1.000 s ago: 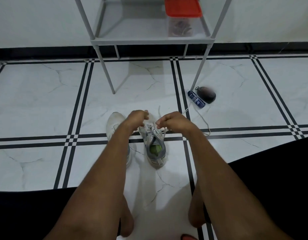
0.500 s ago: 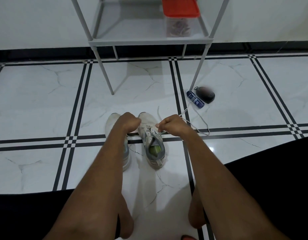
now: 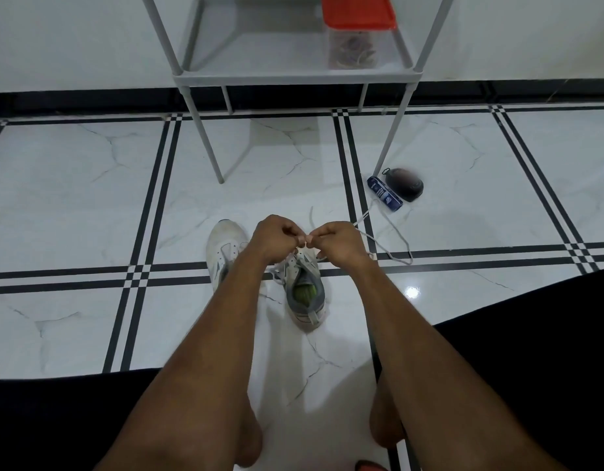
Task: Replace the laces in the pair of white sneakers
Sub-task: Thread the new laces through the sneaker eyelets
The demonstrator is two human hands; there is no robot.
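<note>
Both hands meet over the right-hand sneaker (image 3: 304, 294), which stands on the white marble floor (image 3: 73, 185) with its toe pointing away from the person and its green insole showing through the open collar. The left hand (image 3: 273, 237) has its fingers curled in, and the right hand (image 3: 338, 241) is curled the same way; their fingertips come together just above the shoe's tongue, where each pinches a bit of the white lace (image 3: 302, 248) that rises from the upper eyelets. How much lace each hand has hold of is hidden by the knuckles. From the right hand a long loose run of the same lace trails off to the right across the floor, looping over a black tile stripe near the small blue packet (image 3: 384, 193) and the dark round object (image 3: 406, 185) beside it. Whether that loose end reaches the packet is not clear. The second sneaker (image 3: 224, 248) sits just to the left of the first, also toe away, partly covered by the left forearm, its heel out of sight behind the arm. Both shoes lie directly under and slightly nearer than the hands. Farther back a grey metal rack (image 3: 294, 76) stands against the wall, with a clear box under an orange lid (image 3: 356, 11) on its lower shelf. The person's knees in dark cloth frame the bottom corners.
</note>
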